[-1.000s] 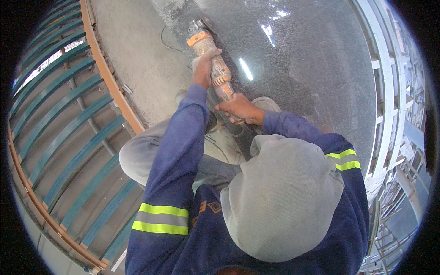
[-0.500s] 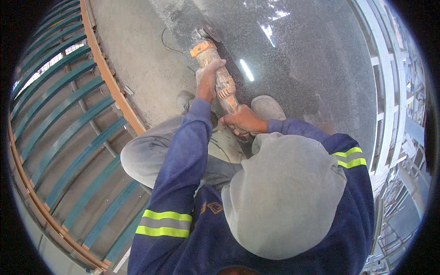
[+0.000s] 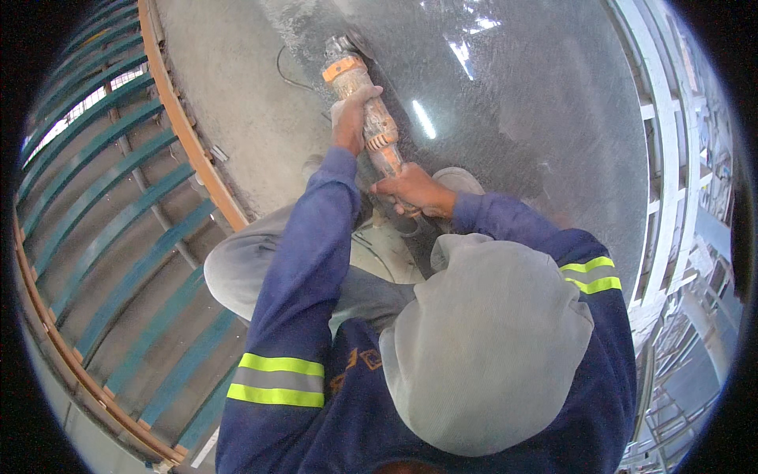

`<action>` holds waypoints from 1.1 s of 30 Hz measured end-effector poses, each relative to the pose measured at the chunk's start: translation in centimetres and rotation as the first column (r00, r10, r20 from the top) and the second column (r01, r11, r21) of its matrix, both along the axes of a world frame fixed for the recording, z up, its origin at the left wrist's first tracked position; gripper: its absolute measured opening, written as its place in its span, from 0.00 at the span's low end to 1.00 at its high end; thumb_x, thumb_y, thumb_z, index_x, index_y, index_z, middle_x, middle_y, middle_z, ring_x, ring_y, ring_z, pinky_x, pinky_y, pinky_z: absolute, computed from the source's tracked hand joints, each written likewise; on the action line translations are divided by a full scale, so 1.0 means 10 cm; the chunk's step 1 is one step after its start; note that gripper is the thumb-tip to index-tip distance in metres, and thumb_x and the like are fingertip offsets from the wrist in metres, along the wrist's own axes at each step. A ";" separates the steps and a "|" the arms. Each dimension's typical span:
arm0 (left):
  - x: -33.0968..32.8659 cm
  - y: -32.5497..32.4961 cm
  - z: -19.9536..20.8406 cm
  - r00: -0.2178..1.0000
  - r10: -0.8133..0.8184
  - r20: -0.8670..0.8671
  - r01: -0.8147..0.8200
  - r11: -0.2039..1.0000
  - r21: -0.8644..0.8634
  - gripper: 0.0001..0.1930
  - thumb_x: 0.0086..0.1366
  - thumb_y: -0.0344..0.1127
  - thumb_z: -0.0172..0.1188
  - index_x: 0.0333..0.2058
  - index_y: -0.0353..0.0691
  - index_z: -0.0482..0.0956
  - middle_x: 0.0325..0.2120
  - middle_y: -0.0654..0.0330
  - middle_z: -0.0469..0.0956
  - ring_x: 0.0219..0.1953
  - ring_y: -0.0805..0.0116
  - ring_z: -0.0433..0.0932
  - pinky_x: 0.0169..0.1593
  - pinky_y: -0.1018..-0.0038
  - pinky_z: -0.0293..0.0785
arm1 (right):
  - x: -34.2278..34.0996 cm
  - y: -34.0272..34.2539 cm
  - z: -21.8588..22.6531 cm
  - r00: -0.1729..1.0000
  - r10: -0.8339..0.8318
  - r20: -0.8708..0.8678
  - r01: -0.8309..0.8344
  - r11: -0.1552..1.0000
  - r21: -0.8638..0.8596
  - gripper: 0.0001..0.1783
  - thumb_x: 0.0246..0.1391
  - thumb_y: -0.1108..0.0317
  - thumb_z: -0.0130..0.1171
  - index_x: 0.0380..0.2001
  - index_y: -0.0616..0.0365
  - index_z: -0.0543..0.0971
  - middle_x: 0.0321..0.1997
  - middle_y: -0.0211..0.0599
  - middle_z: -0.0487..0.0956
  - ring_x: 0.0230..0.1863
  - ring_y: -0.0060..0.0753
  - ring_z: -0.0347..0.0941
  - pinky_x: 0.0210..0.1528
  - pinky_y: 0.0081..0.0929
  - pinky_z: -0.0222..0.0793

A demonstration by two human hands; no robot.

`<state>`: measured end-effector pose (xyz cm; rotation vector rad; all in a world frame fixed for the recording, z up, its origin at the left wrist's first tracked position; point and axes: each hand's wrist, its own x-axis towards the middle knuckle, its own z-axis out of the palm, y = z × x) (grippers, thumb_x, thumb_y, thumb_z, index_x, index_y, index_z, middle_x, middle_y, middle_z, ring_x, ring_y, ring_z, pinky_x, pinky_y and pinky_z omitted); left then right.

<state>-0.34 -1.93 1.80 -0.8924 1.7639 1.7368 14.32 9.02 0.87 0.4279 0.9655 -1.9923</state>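
Note:
An angle grinder (image 3: 375, 118), orange and coated in pale dust, slants away from me. My left hand (image 3: 357, 120) is wrapped round the middle of its body. Farther back, my right hand (image 3: 414, 189) is closed round the rear grip. At the far end, the grinder's disc (image 3: 362, 43) is tilted on edge at the border between a pale dusty surface (image 3: 229, 87) and a dark, glossy grey surface (image 3: 521, 118). Whether the disc touches is hard to make out. Pale dust lies around the disc.
Teal slats in an orange frame (image 3: 178, 103) stand on the left. A pale metal framework (image 3: 659, 158) runs along the right. A dark cable (image 3: 284, 71) curves left of the grinder. My grey-trousered knee (image 3: 489, 340) rises close in front, with a shoe (image 3: 459, 180) beyond.
Both hands and the grinder have shifted slightly away from me and to the left. The disc end has moved a little the same way. Both hands keep their hold.

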 end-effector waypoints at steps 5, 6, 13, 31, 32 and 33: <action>-0.01 0.01 0.03 0.999 -0.033 0.009 0.033 0.999 0.001 0.18 0.52 0.35 0.68 0.38 0.33 0.73 0.24 0.57 0.75 0.21 0.63 0.78 0.25 0.66 0.79 | 0.00 0.02 0.07 0.997 0.005 0.080 -0.005 1.000 -0.011 0.14 0.50 0.63 0.67 0.28 0.61 0.75 0.21 0.31 0.75 0.14 0.22 0.69 0.13 0.24 0.60; -0.01 0.02 0.06 0.999 -0.050 0.013 0.051 0.999 -0.012 0.19 0.53 0.36 0.68 0.39 0.34 0.72 0.24 0.56 0.75 0.20 0.62 0.79 0.24 0.65 0.79 | -0.01 0.04 0.11 0.997 0.026 0.069 -0.026 1.000 -0.007 0.14 0.51 0.62 0.68 0.29 0.61 0.75 0.21 0.31 0.75 0.14 0.22 0.69 0.13 0.24 0.60; 0.06 0.08 0.20 0.998 -0.040 0.049 0.039 0.999 0.017 0.18 0.54 0.37 0.67 0.40 0.36 0.72 0.23 0.58 0.74 0.21 0.64 0.78 0.25 0.67 0.80 | -0.10 0.21 0.39 0.989 0.132 0.074 -0.134 0.990 0.035 0.16 0.52 0.59 0.68 0.28 0.61 0.76 0.21 0.32 0.76 0.14 0.22 0.70 0.13 0.24 0.60; -0.01 0.10 0.28 1.000 0.017 0.010 -0.016 1.000 -0.004 0.15 0.52 0.34 0.67 0.34 0.32 0.75 0.21 0.57 0.75 0.17 0.64 0.77 0.21 0.69 0.77 | -0.09 0.07 0.17 0.997 0.083 -0.001 -0.083 0.997 0.005 0.16 0.51 0.60 0.67 0.29 0.63 0.76 0.22 0.34 0.77 0.15 0.24 0.71 0.15 0.25 0.64; -0.01 0.11 0.29 1.000 0.003 0.002 -0.003 1.000 -0.013 0.15 0.52 0.34 0.67 0.34 0.32 0.75 0.21 0.57 0.75 0.17 0.64 0.77 0.21 0.68 0.77 | -0.09 0.05 0.14 0.997 0.071 -0.020 -0.071 0.997 0.016 0.16 0.51 0.60 0.67 0.30 0.63 0.76 0.22 0.33 0.76 0.15 0.24 0.71 0.15 0.25 0.63; -0.01 0.09 0.31 1.000 -0.005 -0.006 0.005 1.000 -0.026 0.15 0.52 0.34 0.67 0.34 0.32 0.75 0.21 0.57 0.75 0.17 0.64 0.77 0.21 0.68 0.77 | -0.12 0.05 0.19 0.996 0.086 -0.007 -0.086 0.996 0.026 0.16 0.51 0.61 0.67 0.30 0.63 0.76 0.21 0.33 0.76 0.14 0.24 0.71 0.15 0.25 0.63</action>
